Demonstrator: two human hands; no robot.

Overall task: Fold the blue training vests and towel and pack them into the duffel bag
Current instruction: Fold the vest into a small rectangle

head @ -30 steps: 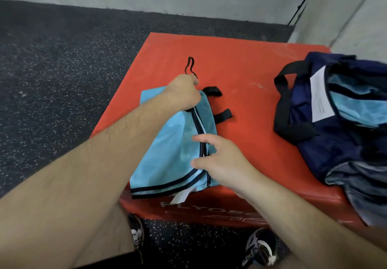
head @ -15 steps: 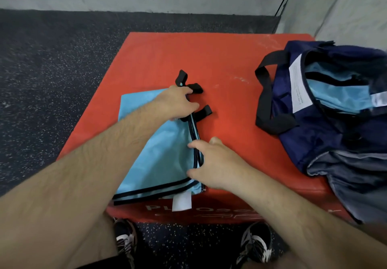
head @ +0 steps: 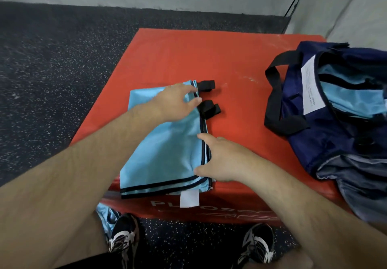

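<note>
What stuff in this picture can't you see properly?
Head view:
- Duffel bag: right side cut off by frame edge.
- Bag's white label: print too small.
- Red box lettering: partly behind the tag of the vest.
- Blue cloth by shoe: mostly behind left arm.

hands [head: 178, 101] [head: 224, 159] on vest [head: 167, 153], duffel bag [head: 326, 134] seemingly part-filled

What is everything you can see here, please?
box: one, red, on floor
vest: one, light blue, folded on the box
straps: two, black, vest's far right edge
tag: one, white, vest's near edge
duffel bag: one, navy, box's right side
packed fabric: count unclear, light blue, inside the bag
cloth: one, grey, beside the bag
loose fabric: one, blue, floor
shoes: two, black and white, floor
left hand: one, flat on vest's far end
right hand: one, on vest's right edge
</note>
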